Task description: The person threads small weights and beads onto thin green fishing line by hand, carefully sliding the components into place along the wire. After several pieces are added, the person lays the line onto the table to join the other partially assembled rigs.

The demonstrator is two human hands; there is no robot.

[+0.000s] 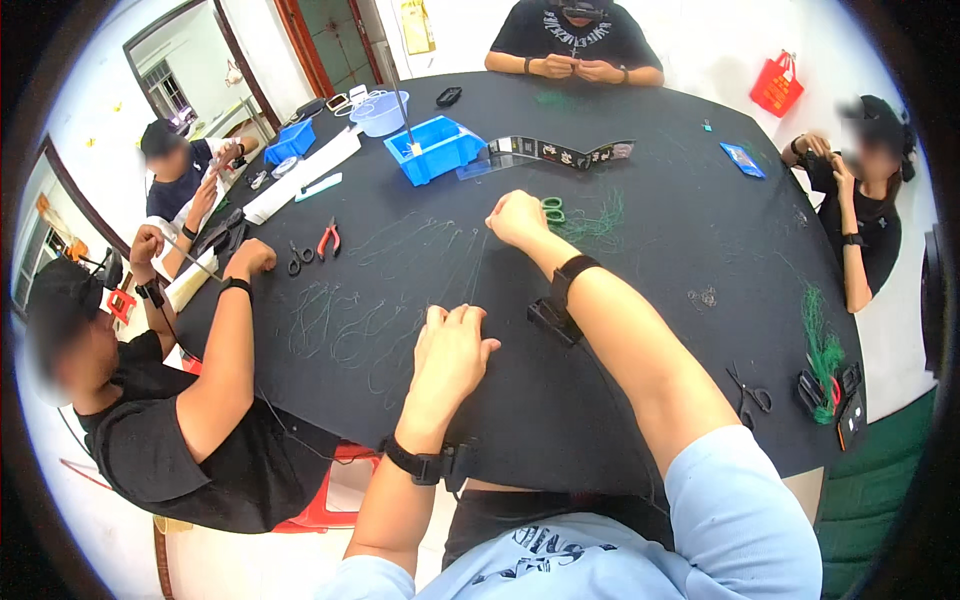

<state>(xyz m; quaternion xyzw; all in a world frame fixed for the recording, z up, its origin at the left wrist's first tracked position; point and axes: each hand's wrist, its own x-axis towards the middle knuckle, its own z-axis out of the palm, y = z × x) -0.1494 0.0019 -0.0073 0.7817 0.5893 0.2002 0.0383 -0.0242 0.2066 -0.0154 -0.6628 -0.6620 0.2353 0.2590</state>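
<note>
My right hand (518,218) is over the middle of the black table, its fingers pinched together. A thin line seems to run from the fingertips back toward me. Closer to me, my left hand (450,355) lies palm down on the table, thumb apart and fingertips near the ends of those lines. Several thin dark-green lines (335,325) with small bits at their ends are spread left of my hands; the bits are too small to make out. Just right of my right hand are green-handled scissors (552,210) and a tangle of green thread (600,225).
Red-handled pliers (329,238) and black scissors (300,258) lie left; other scissors (749,393) lie right, near a green thread bundle (822,340). A blue bin (435,150) and a black printed strip (570,152) stand beyond. Several people sit around the table (640,330).
</note>
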